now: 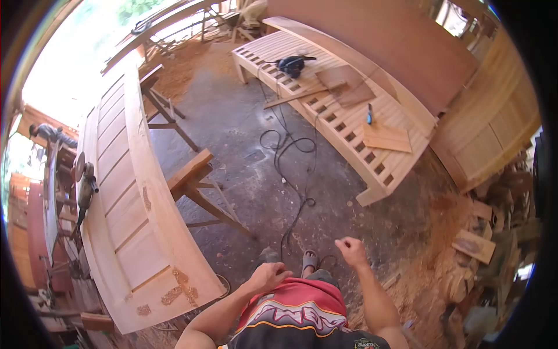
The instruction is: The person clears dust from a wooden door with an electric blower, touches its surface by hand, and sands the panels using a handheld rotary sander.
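Observation:
My left hand point(270, 277) is loosely closed in front of the red shirt, with nothing seen in it. Out to the right, above the floor, my right hand point(351, 252) has its fingers curled in and also shows nothing in them. Left of me lies a long panelled wooden piece point(152, 203) on trestles, with brown filler-like patches near its close end. An angle grinder or sander point(87, 187) with a round disc rests at its far left edge. Neither hand touches the panel.
Ahead stands a slatted wooden bench point(343, 142), bearing a dark power tool point(292, 65), a thin brown sheet point(347, 85), a small board point(388, 138) and a blue-handled tool point(369, 114). A cable point(280, 166) loops across the floor. Wood offcuts point(474, 246) pile up at right. Another person point(52, 134) is far left.

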The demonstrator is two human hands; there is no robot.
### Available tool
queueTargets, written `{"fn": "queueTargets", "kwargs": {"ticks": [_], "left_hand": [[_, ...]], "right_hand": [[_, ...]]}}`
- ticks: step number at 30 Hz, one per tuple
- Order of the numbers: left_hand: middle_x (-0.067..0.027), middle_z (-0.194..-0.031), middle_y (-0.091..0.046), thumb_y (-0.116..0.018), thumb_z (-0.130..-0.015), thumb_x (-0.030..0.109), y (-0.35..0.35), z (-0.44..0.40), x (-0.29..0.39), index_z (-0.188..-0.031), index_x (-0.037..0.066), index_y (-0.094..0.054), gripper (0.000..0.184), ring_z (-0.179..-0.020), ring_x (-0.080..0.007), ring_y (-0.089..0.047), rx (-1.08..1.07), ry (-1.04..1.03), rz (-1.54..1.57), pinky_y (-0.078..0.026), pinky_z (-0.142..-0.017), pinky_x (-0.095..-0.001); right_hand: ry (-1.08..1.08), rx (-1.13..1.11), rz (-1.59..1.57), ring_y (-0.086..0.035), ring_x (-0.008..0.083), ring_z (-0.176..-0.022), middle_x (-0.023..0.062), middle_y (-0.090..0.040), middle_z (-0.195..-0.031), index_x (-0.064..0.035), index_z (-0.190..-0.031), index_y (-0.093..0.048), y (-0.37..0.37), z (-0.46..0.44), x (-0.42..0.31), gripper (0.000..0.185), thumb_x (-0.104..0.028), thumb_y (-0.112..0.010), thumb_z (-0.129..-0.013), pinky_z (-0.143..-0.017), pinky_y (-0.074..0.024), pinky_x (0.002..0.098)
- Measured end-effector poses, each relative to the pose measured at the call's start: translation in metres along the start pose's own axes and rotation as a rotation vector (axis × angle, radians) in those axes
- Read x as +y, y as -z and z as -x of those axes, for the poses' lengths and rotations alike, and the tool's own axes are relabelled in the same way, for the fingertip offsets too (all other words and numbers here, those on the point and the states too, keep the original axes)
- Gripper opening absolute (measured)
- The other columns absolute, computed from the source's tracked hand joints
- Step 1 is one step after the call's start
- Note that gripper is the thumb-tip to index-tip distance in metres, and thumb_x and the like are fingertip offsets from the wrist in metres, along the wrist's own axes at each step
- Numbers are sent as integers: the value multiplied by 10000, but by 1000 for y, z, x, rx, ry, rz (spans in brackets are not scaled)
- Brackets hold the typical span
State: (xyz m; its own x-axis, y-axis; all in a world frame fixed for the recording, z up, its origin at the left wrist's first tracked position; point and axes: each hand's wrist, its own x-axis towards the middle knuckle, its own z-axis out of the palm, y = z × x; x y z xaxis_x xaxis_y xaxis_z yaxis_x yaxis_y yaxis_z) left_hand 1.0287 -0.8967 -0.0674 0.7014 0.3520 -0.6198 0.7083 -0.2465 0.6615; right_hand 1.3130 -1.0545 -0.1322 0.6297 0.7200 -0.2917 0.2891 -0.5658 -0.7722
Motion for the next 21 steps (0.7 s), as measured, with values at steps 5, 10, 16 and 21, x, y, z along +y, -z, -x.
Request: {"fn": "queueTargets", "kwargs": {"ticks": [5,10,16,21], "left_hand": [[-177,-1310,-672,-571,-1019,467,-11,-53,-59,-1284,65,-678,493,-1237,-316,-624,-87,-121,220,-474,-1055,-390],[-162,-1403,-626,-547,-1033,458,38,-157,-91,-1321,49,-651,511,-1310,-320,-585,190,-63,347,-444,-1105,-387],[-187,-1400,-612,-620,-976,434,199,-264,-60,-1234,28,-681,484,-1247,-377,-611,342,-18,-15,-490,-1050,-452],[-212,-1363,-634,-563,-1014,491,249,-322,-50,-1322,55,-642,540,-1269,-368,-605,139,-118,469,-455,-1083,-418]], "right_hand": [[88,-209,-165,-697,186,-855,114,-757,-911,-21,-1047,-766,-25,-150,-23,318,-303,-760,-901,-807,-538,318],[-11,-378,201,-727,313,-1033,167,-766,-1050,-67,-1104,-771,-65,-271,53,418,-430,-702,-908,-907,-547,399],[-200,-490,417,-701,345,-1102,215,-737,-1143,-52,-1142,-758,-56,-315,75,472,-466,-655,-939,-990,-516,402],[-483,-332,24,-701,207,-890,115,-744,-1013,-55,-1149,-721,-51,-457,-27,427,-438,-620,-989,-761,-547,352]]}}
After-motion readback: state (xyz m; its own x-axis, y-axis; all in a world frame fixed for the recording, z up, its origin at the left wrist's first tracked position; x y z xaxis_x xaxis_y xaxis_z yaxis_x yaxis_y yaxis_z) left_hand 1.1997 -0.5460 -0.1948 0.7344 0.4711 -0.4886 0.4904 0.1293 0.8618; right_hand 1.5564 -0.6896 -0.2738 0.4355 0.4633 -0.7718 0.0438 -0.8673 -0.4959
